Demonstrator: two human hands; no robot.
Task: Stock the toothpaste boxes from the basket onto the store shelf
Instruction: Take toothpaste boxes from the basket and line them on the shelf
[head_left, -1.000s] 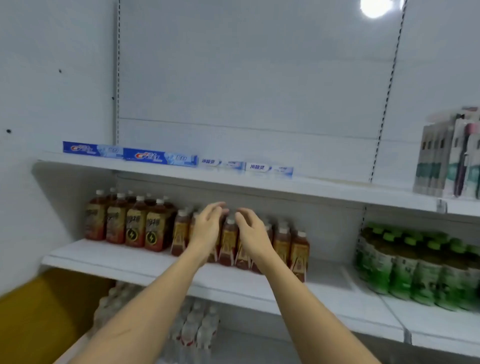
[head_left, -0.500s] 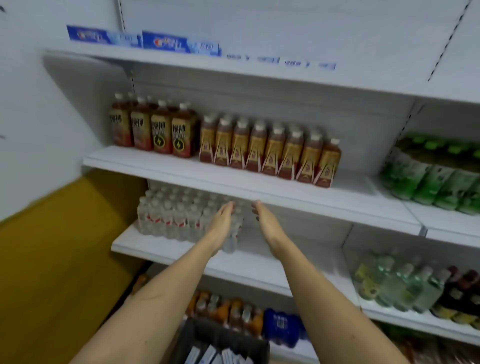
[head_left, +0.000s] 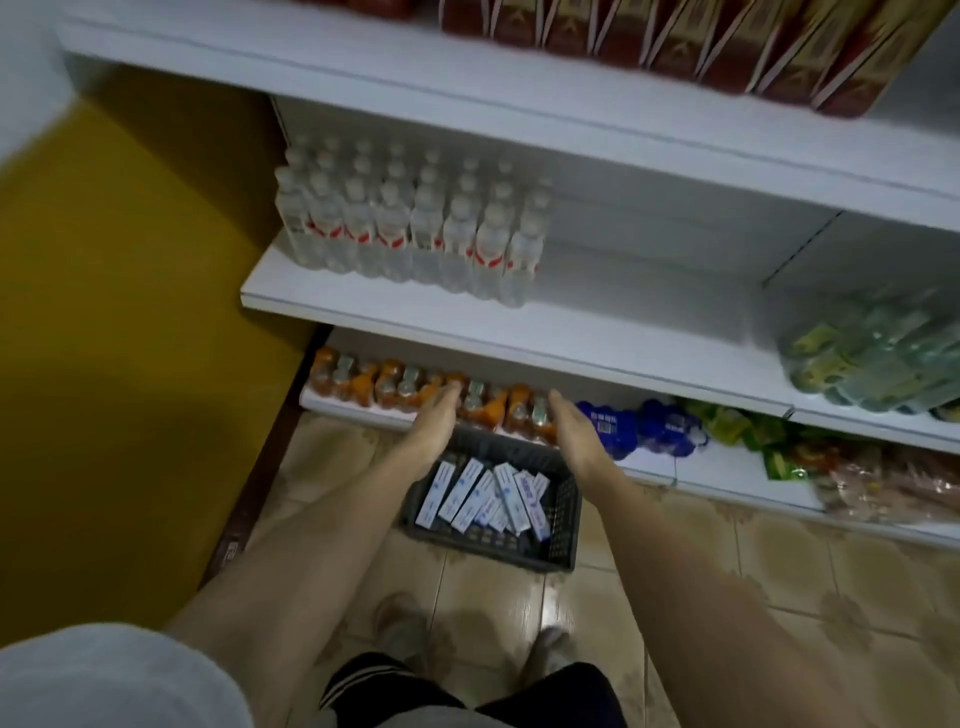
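Boxes (head_left: 480, 498) of toothpaste lie heaped in a dark basket (head_left: 562, 512) on the tiled floor (head_left: 727, 561), just below the bottom shelf (head_left: 727, 470); we count about eight, though the pile hides some; we see three white shelves, a yellow wall (head_left: 119, 291) at left; our left hand (head_left: 434, 422) and right hand (head_left: 576, 426) hang above the basket, fingers straight, holding nothing; clear bottles (head_left: 410, 228) stand eight across.
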